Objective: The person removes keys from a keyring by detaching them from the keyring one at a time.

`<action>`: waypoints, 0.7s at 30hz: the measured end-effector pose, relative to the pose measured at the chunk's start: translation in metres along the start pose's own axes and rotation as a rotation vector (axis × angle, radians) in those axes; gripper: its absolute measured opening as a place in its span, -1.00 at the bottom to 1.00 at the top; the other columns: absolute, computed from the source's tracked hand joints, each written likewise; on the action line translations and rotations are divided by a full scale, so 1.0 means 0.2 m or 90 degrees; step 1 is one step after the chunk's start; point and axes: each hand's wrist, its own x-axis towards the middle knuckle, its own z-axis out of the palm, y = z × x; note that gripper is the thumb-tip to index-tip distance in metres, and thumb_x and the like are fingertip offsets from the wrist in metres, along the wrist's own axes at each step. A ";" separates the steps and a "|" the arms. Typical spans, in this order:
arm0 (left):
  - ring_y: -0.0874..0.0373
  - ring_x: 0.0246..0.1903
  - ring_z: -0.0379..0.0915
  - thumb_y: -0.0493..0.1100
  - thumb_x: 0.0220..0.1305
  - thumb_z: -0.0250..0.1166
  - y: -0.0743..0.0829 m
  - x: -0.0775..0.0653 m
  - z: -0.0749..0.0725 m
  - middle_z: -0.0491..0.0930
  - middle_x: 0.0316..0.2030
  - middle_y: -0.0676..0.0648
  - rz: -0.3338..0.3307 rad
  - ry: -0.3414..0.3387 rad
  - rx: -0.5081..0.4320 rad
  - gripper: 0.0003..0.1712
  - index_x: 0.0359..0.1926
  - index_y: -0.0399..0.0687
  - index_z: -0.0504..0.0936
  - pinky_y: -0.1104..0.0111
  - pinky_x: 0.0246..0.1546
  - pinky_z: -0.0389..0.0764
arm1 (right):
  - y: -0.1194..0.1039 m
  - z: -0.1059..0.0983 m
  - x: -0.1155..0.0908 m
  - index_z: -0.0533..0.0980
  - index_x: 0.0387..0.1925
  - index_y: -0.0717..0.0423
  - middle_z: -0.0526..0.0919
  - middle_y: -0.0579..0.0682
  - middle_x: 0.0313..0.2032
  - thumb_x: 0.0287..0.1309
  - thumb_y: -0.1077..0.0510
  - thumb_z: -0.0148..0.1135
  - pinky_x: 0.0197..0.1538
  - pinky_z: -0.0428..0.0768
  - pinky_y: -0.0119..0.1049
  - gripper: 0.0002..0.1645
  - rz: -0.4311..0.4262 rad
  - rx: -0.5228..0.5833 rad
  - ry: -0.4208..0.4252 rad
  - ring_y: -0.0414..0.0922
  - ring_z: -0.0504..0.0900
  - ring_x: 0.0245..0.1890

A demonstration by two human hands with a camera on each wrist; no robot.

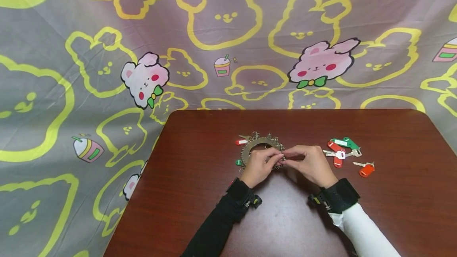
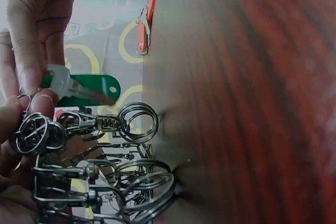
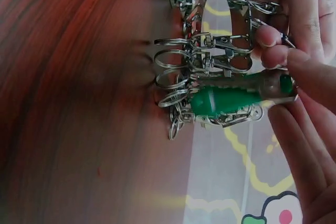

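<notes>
A flat metal key hoop (image 1: 254, 143), fringed with small clips and split rings (image 2: 140, 121), is at the middle of the table. My left hand (image 1: 260, 166) pinches one of its clips at the near right side. From the right, my right hand (image 1: 310, 163) meets the left one fingertip to fingertip and pinches a key (image 2: 60, 83) with a green tag (image 3: 226, 100). The fingers partly cover the key's head and its small ring. A red-tagged key (image 1: 242, 142) and a green tag (image 1: 238, 162) lie along the hoop's left side.
Right of the hands lies a group of keys with red tags (image 1: 337, 161) and a green tag (image 1: 351, 143). Slightly nearer is a separate key with an orange-red tag (image 1: 366, 170). A patterned cloth (image 1: 228, 31) hangs behind the brown table (image 1: 200, 150).
</notes>
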 end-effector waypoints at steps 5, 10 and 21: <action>0.25 -0.40 0.68 -0.15 0.50 0.27 0.00 0.00 0.00 0.78 -0.36 0.01 0.000 0.001 0.005 -0.81 -0.21 -0.10 0.77 0.65 -0.28 0.55 | 0.01 0.00 0.00 0.79 -0.19 0.03 0.83 -0.11 -0.28 -0.10 0.24 0.69 -0.26 0.74 -0.32 -0.65 0.036 0.027 -0.019 -0.23 0.80 -0.31; 0.32 -0.41 0.67 -0.14 0.50 0.28 0.01 0.00 -0.01 0.78 -0.37 0.03 0.002 -0.002 0.012 -0.81 -0.22 -0.08 0.77 0.66 -0.28 0.55 | 0.01 0.00 0.00 0.80 -0.21 0.01 0.84 -0.11 -0.31 -0.07 0.21 0.68 -0.30 0.71 -0.37 -0.69 0.057 0.018 -0.026 -0.27 0.79 -0.35; 0.38 -0.41 0.61 -0.14 0.50 0.27 0.02 0.00 -0.01 0.77 -0.37 0.02 -0.012 -0.010 -0.004 -0.81 -0.20 -0.09 0.77 0.67 -0.29 0.54 | 0.02 0.00 0.01 0.79 -0.19 0.06 0.84 -0.07 -0.30 -0.06 0.23 0.67 -0.30 0.73 -0.37 -0.68 0.082 0.049 -0.040 -0.25 0.80 -0.33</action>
